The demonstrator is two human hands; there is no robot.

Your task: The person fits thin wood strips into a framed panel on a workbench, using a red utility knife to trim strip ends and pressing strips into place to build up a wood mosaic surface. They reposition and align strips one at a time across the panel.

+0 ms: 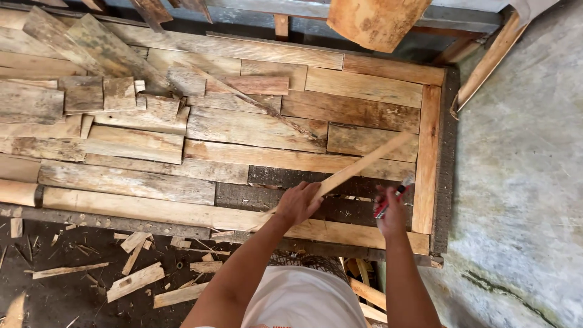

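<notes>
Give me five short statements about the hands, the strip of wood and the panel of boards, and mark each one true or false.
1. The left hand grips a long pale wood strip. True.
2. The right hand is empty. False: it holds a small tool with a red handle.
3. The strip lies flat among the offcuts on the ground. False: it is held slanting over the board panel, its far end up and to the right.
4. Wood offcuts lie scattered on the dark ground beside the panel's near edge. True.
5. The panel is made of boards of one even colour. False: the boards range from grey and weathered to pale and fresh.
</notes>
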